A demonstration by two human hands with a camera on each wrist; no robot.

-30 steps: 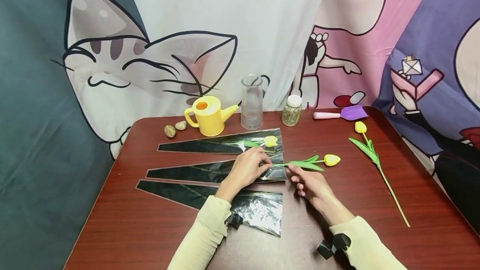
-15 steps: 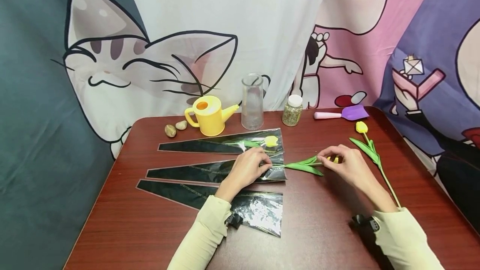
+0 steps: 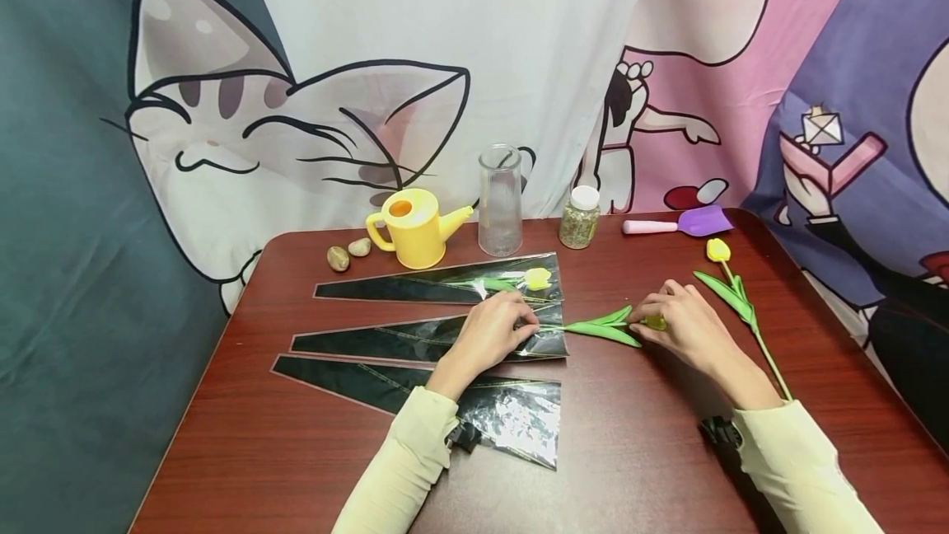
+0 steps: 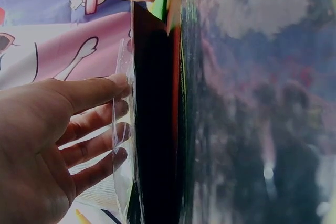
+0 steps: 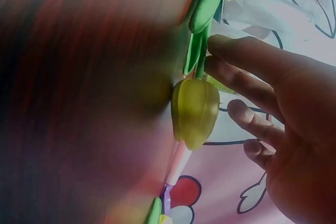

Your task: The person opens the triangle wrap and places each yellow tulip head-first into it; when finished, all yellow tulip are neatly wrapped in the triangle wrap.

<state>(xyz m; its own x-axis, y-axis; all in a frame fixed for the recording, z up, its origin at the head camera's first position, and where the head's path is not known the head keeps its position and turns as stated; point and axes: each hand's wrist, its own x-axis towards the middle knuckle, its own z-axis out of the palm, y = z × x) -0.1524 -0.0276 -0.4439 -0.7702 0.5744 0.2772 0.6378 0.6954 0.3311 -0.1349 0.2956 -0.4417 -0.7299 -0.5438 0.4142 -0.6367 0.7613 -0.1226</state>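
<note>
Three cellophane sleeves lie fanned on the brown table [image 3: 296, 468] in my head view, and the work is at the wide mouth of the middle sleeve [image 3: 430, 340]. My left hand [image 3: 489, 336] rests there with the fingers curled down onto the mouth's edge, pinching the film. The yellow tulip [image 3: 604, 325] lies on the table with its stem end at that mouth, its green leaves just right of the sleeve and its bud under my right hand [image 3: 685, 328]. That hand covers the bud with bent fingers; from here I cannot tell whether they grip it. The far sleeve [image 3: 445, 285] already has a tulip inside, the near sleeve [image 3: 474, 406] lies under my left forearm. A second loose tulip [image 3: 741, 307] lies just beyond my right hand. Along the back edge stand a yellow watering can [image 3: 413, 229], a clear glass vase [image 3: 499, 201], a small jar [image 3: 579, 217] and a purple trowel [image 3: 678, 223], with two pebbles [image 3: 348, 253] beside the can.

From the left wrist, the fingers [image 4: 94, 124] lie fairly straight against the sleeve's clear edge [image 4: 123, 145], the tips touching the film.

From the right wrist, the bud [image 5: 195, 111] sits beside my fingers [image 5: 252, 93], which are loosely bent and only touch it near the stem, not closed round it.
</note>
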